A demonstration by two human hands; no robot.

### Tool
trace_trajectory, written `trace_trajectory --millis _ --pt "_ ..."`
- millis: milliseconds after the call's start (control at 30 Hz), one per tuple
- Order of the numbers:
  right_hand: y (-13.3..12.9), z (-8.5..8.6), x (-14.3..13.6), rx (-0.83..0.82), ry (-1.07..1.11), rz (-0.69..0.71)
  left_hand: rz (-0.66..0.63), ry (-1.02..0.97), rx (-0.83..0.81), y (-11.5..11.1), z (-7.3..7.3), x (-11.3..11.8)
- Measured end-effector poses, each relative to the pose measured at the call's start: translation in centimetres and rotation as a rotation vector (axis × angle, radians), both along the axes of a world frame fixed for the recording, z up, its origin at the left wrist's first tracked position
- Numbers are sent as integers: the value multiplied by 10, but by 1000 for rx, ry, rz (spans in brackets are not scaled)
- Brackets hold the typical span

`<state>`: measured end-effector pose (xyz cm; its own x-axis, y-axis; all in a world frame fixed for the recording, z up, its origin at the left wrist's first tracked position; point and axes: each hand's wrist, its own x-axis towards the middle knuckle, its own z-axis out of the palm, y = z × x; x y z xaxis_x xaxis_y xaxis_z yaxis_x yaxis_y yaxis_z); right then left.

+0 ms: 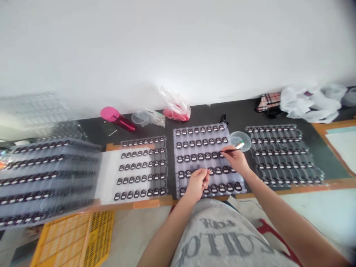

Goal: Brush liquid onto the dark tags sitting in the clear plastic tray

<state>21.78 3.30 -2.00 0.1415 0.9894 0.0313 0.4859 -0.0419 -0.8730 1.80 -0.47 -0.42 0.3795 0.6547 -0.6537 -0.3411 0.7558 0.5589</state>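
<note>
In front of me lies a clear plastic tray [175,163] with rows of small black parts, each with a white label and a ring mark. My right hand [236,159] is over the tray's right side, closed on a thin dark pen-like tool [232,150], which points to the right. Low over the lower rows, my left hand [198,182] is closed, thumb and forefinger pinched together; what they hold, if anything, is too small to make out. A round clear tub [247,138] with small whitish contents stands just beyond my right hand.
Similar trays lie to the right [283,157] and left [164,167]; a tall stack of trays [80,174] stands at far left. Along the wall are a pink bottle [122,120], a bag with red contents [178,111] and white plastic bags [308,104]. A yellow crate [75,237] sits below.
</note>
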Motion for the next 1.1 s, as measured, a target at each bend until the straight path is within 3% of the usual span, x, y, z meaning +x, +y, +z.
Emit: trace_trajectory --millis 1100 --pt "6 -8 7 8 17 68 13 24 -9 0 -2 0"
